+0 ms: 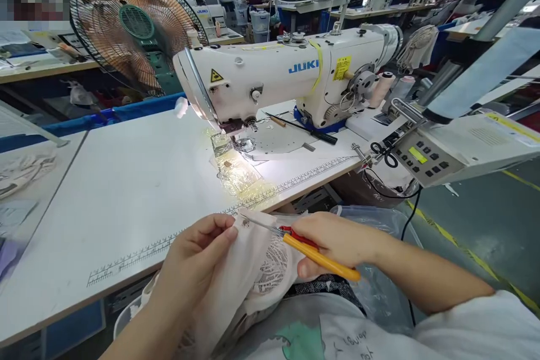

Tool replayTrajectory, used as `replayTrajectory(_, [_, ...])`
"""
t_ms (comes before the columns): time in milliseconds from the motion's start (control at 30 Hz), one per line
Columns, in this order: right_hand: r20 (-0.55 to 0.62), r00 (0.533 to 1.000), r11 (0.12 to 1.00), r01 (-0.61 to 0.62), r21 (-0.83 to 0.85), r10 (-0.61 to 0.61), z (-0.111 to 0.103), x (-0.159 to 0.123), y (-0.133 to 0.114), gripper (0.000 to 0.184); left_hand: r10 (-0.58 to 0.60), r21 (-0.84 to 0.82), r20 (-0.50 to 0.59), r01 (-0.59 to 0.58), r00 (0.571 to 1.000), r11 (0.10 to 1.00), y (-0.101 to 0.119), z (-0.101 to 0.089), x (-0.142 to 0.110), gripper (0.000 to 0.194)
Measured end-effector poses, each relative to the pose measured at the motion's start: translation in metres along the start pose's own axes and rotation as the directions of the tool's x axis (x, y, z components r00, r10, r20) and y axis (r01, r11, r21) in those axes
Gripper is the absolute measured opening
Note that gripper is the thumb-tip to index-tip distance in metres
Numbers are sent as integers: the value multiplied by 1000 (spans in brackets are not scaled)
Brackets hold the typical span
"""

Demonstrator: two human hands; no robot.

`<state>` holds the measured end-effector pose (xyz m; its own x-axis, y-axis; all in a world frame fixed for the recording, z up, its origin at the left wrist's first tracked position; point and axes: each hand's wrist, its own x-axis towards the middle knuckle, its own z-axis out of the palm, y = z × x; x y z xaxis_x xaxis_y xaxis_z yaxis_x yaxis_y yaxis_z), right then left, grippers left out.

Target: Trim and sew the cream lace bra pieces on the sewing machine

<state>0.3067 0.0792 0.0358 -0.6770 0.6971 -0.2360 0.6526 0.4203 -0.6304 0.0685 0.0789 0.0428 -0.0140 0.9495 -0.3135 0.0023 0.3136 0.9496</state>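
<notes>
Pinching the pale fabric between thumb and forefinger, the left grip (198, 253) is closed near one end of the white garment (236, 281), which hangs across the lap, in front of the bench (139, 180). The right grip (333, 239) is closed around the orange and red handles of the snips (323, 259), whose pointed tip lies at the fabric, near the left fingertips. A lace panel (272, 270) shows between the two grips. Right of the lap, a clear plastic tub (394, 261) sits low, partly covered by the right forearm. Ahead, the bench edge carries a printed ruler (295, 183) and lies between the garment and the sewing machine (270, 67). Yellowish film (238, 174) spreads below the needle area. A screwdriver (324, 136) rests under the machine arm, and black-handled scissors (385, 153) are beside the control box (430, 160), which juts over the right end. Thread cones (381, 90) stand behind that box; a large fan (137, 21) stands beyond the bench at left.
</notes>
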Motion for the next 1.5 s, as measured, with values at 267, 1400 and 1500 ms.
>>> replayTrajectory(267, [-61, 998, 1000, 2, -21, -3, 2, -7, 0, 50, 5, -6, -6, -5, 1000, 1000, 0, -2, -5, 33])
replayTrajectory(1400, [-561, 822, 886, 329, 326, -99, 3, 40, -39, 25, 148, 127, 101, -160, 984, 979, 5, 4, -15, 25])
replayTrajectory(1500, [-507, 859, 910, 269, 315, -78, 3, 43, -44, 22, 141, 153, 124, -159, 982, 975, 8, 6, -17, 26])
